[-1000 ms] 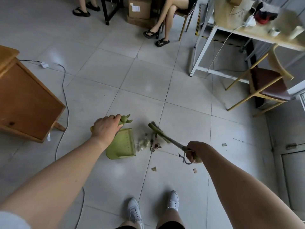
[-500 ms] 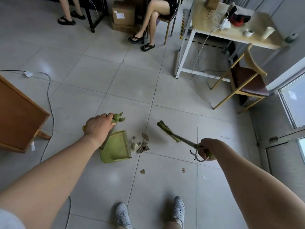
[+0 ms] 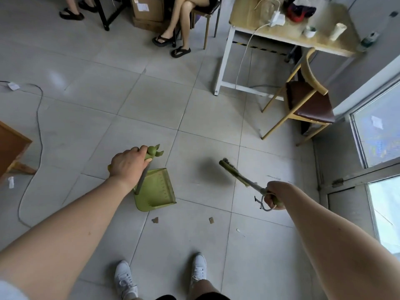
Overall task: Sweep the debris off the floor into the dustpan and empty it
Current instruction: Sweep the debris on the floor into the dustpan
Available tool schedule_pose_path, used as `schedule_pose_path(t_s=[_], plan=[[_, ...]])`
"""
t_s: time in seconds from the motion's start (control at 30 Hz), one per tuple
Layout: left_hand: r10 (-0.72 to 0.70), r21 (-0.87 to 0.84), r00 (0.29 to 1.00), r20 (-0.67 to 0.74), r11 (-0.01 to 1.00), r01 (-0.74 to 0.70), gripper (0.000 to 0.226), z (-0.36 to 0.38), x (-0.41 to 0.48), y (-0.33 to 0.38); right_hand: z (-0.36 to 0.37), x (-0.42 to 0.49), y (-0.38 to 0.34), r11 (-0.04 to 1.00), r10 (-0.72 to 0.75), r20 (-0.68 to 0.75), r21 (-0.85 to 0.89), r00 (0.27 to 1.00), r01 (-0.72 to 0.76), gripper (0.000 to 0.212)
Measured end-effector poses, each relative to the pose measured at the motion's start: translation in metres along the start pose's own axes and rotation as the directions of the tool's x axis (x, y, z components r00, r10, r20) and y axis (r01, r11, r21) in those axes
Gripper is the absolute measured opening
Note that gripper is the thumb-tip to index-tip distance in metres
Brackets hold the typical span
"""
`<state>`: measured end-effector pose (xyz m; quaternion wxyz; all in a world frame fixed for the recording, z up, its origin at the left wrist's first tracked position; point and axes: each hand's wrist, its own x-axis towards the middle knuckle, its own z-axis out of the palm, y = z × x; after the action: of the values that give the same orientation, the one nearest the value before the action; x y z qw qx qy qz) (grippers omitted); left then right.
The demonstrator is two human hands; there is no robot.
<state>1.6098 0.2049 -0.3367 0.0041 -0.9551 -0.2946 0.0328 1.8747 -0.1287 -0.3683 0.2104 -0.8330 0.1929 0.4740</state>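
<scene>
Scraps (image 3: 155, 220) lie unswept on the floor (image 3: 151, 105) beside the dustpan (image 3: 158, 191); left hand (image 3: 129, 164) grips its handle, right hand (image 3: 273, 195) grips the broom (image 3: 236, 174); emptying not yet done.

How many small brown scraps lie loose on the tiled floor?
2. One brown scrap lies just below the green plastic dustpan; the other brown scrap lies to its right on the same tile. More may sit hidden in the dustpan.

Your green dustpan (image 3: 155, 191) hangs tilted low over the floor, mouth facing right, its upright handle gripped by your left hand (image 3: 127, 165). Your right hand (image 3: 273, 195) grips the green broom (image 3: 240, 176), its blurred bristle head raised. Two brown scraps (image 3: 155, 220) lie on the floor just beside the pan.
</scene>
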Motion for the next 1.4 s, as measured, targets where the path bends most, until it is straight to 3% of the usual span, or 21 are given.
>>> schedule_pose_path(t_s=[0.37,0.7,0.93,1.13,1.4], plan=[[0.170,-0.074,0.984,0.049,0.983,-0.166,0.036,0.004,0.051,0.157,-0.096,0.056,0.025,0.996,0.078,-0.013,0.040,0.997,-0.077,0.039],[0.332,-0.127,0.940,0.078,0.938,-0.321,0.034,0.013,0.087,0.238,-0.104,0.114,0.028,0.973,0.137,0.032,0.181,0.990,-0.140,0.038],[0.314,-0.160,0.947,0.071,0.941,-0.300,0.037,0.029,0.075,0.208,-0.050,0.125,0.040,0.937,0.148,0.164,0.293,0.975,-0.191,0.040],[0.350,-0.087,0.935,0.055,0.935,-0.345,0.039,0.029,0.056,0.160,0.021,0.086,0.024,0.912,0.135,0.257,0.345,0.957,-0.221,0.062],[0.289,-0.106,0.957,0.017,0.952,-0.286,0.037,0.032,0.001,0.049,0.160,0.006,-0.018,0.935,0.102,0.345,0.287,0.933,-0.208,0.039]])
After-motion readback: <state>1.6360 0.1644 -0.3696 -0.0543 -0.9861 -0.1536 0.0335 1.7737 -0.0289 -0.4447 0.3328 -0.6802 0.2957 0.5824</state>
